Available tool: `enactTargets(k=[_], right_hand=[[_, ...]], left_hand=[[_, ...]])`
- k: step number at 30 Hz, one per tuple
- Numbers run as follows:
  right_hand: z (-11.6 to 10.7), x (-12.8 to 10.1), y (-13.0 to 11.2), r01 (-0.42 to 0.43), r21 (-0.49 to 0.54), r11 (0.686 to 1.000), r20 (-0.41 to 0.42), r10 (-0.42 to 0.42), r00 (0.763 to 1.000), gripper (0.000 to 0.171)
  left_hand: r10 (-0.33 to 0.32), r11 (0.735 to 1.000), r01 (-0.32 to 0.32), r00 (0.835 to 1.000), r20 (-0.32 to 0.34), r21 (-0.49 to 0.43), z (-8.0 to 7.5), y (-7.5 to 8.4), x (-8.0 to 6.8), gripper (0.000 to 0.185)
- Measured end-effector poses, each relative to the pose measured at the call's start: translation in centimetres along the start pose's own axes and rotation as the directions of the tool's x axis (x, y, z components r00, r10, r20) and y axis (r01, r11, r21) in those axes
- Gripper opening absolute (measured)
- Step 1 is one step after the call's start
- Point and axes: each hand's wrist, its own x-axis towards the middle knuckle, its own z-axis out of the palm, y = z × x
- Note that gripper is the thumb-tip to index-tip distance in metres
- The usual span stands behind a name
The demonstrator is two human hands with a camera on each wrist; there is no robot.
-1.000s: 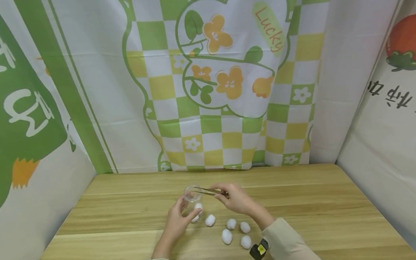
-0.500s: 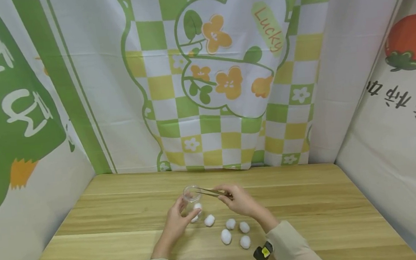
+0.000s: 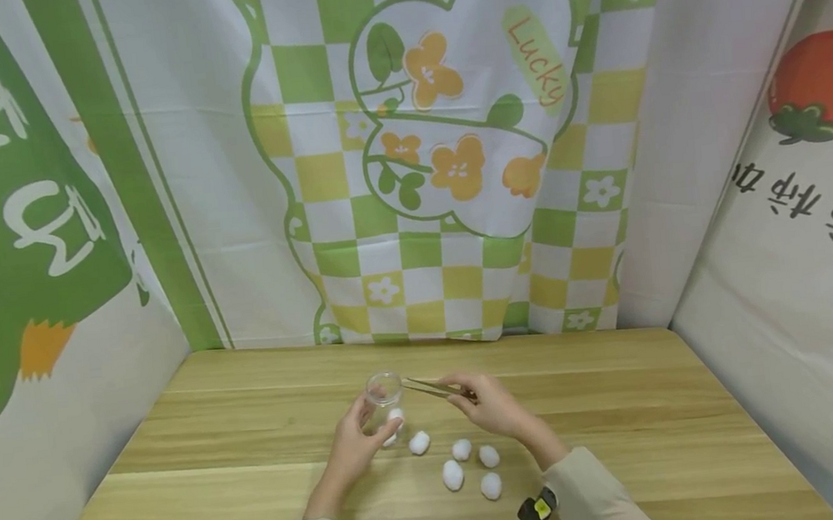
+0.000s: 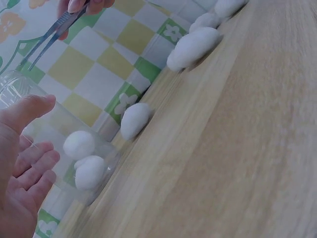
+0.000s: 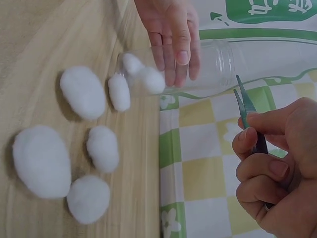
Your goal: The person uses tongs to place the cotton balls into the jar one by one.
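My left hand (image 3: 351, 440) grips the clear cylindrical jar (image 5: 213, 64) inside the edges of the tan wooden table (image 3: 219, 480); my right hand (image 3: 492, 406) pinches slim metal tweezers (image 5: 246, 99), tips parted just outside the jar.

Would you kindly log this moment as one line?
left hand: holds clear jar | right hand: holds tweezers, tips apart, nothing between | jar: two white balls | table: five white balls

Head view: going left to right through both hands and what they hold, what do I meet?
Bare left hand, transparent cylindrical jar, slim pointed metal tweezers, bare right hand.
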Motion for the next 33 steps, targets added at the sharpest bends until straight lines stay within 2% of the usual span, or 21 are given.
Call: enactTargets(k=[12, 18, 27, 33], right_hand=[[0.4, -0.7, 0.9, -0.002, -0.003, 1.000, 0.014, 0.002, 1.000, 0.031], [0.5, -1.1, 1.3, 0.004, -0.037, 0.999, 0.035, -0.003, 0.999, 0.029], [1.0, -1.7, 2.2, -0.028, -0.076, 0.997, 0.085, 0.035, 0.996, 0.029], [1.5, -2.0, 2.7, -0.009, -0.109, 0.994, 0.102, 0.020, 0.995, 0.029]], left_hand=[[0.007, 1.000, -0.007, 1.000, -0.008, -0.003, 0.0, -0.1, 0.1, 0.066], [0.012, 1.000, -0.012, 1.000, -0.007, -0.001, 0.1, -0.2, 0.1, 0.067], [0.003, 1.000, -0.003, 1.000, -0.006, 0.011, 0.0, -0.3, 0.1, 0.071], [0.005, 1.000, -0.005, 1.000, -0.003, 0.013, -0.1, -0.2, 0.0, 0.071]])
